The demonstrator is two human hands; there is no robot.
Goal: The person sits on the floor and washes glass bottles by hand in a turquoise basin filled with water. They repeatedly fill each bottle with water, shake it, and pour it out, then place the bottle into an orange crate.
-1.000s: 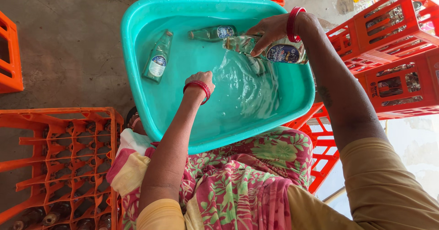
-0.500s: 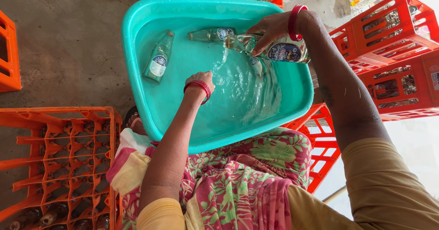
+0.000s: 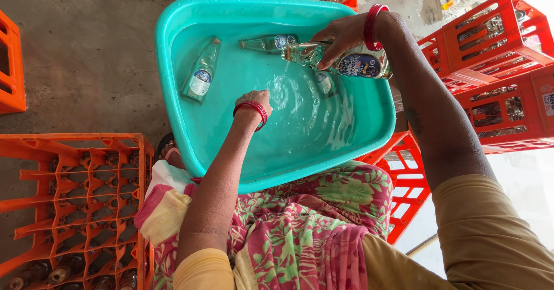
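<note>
Clear glass bottle [image 3: 346, 62] with blue label, held sideways.

The wash tub [image 3: 173, 65] sits on the floor just ahead of my knees, with water in it; my left hand [image 3: 254, 100] hangs over the water near its middle, and my right hand [image 3: 340, 39] holds a glass bottle [image 3: 346, 62] on its side above the far right part. One bottle [image 3: 202, 76] lies in the tub at the far left, and another [image 3: 268, 43] lies at the far edge just behind the one I hold. A compartmented crate [image 3: 69, 203] stands left of my lap with bottles in its near cells, and stacked crates [image 3: 496, 53] stand right of the tub.
</note>
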